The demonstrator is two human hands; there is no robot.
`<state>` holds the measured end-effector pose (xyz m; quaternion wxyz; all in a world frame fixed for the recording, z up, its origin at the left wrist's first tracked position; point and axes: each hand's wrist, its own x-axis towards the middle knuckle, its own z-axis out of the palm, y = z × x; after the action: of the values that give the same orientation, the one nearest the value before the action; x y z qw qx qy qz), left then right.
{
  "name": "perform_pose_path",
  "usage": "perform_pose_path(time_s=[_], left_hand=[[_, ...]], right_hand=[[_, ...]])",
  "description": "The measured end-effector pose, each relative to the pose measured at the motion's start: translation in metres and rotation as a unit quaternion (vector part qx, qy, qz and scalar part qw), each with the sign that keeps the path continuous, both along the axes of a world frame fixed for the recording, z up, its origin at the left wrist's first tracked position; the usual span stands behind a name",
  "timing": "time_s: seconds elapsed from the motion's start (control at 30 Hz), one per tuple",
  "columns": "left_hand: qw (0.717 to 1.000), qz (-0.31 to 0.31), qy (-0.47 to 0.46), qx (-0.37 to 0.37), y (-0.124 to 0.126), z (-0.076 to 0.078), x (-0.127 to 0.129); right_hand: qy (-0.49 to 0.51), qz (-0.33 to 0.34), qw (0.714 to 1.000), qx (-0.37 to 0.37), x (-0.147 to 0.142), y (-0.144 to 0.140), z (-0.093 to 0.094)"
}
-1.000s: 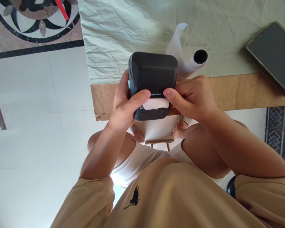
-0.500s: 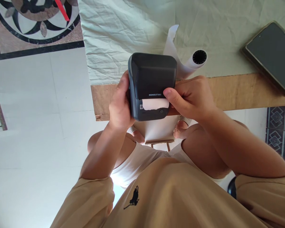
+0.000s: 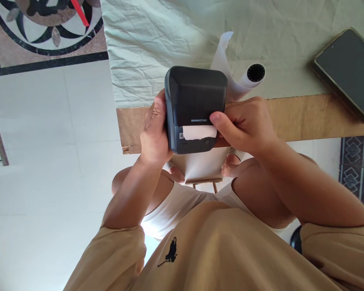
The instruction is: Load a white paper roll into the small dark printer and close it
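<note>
A dark label printer is held between both hands above the near edge of a table. The left hand clasps the printer's left side, fingers curled behind the casing and out of sight. The right hand grips the right side, its thumb pressed on the front face just beside the strip of white paper emerging from the slot. The printer sits squarely between the two palms, upright, its front tilted toward the camera. Just behind it, on a creased pale cloth covering the table, lies a paper roll with a loose tail curling upward; whether it touches the printer cannot be told. A tablet lies well apart at the right edge. Bare wood runs along the table's near rim on both sides of the hands; left of the table is tiled floor.
</note>
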<state>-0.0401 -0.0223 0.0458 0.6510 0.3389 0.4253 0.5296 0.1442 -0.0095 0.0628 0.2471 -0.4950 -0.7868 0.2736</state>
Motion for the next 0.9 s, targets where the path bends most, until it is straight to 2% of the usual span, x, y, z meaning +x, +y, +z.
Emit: perform_pose_path(time_s=[0.33, 0.6, 0.73, 0.83, 0.9], left_hand=[[0.998, 0.023, -0.036, 0.037, 0.002, -0.007, -0.005], [0.999, 0.016, -0.046, -0.024, 0.004, -0.004, 0.000], [0.998, 0.025, -0.055, -0.001, 0.003, -0.005, 0.001], [0.999, 0.003, -0.038, 0.026, 0.002, -0.006, 0.002], [0.999, -0.006, -0.018, 0.045, 0.001, -0.006, 0.003]], right_hand=[[-0.005, -0.003, 1.000, 0.012, 0.000, 0.000, 0.000], [0.006, 0.002, 1.000, 0.009, 0.000, 0.000, -0.002], [0.008, 0.019, 1.000, -0.004, 0.003, 0.002, -0.001], [0.015, 0.029, 0.999, 0.026, 0.003, 0.000, 0.007], [0.047, 0.033, 0.995, 0.080, 0.002, -0.003, 0.014]])
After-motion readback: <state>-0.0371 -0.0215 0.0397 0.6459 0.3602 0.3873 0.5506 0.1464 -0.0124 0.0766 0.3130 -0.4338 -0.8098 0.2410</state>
